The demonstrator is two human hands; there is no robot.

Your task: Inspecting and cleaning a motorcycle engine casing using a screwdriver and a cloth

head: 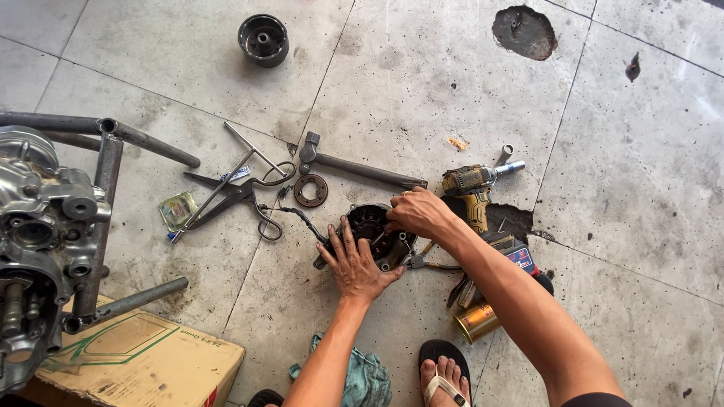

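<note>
A round dark engine part with copper coils, a stator [375, 226], lies on the concrete floor with a black cable running off to its left. My left hand [353, 264] presses flat on its near side, fingers spread. My right hand [417, 213] rests on its right rim with fingers curled onto it; whether it pinches anything small is hidden.
A hammer [354, 167], scissors [241, 197], T-handle wrench [226, 185], rusty ring [310, 190] and yellow cordless driver [475, 192] lie around. A flywheel [263, 39] sits far off. An engine on a metal stand [45, 241] and cardboard box [143, 358] are left. A brass can [475, 322], rag [366, 380].
</note>
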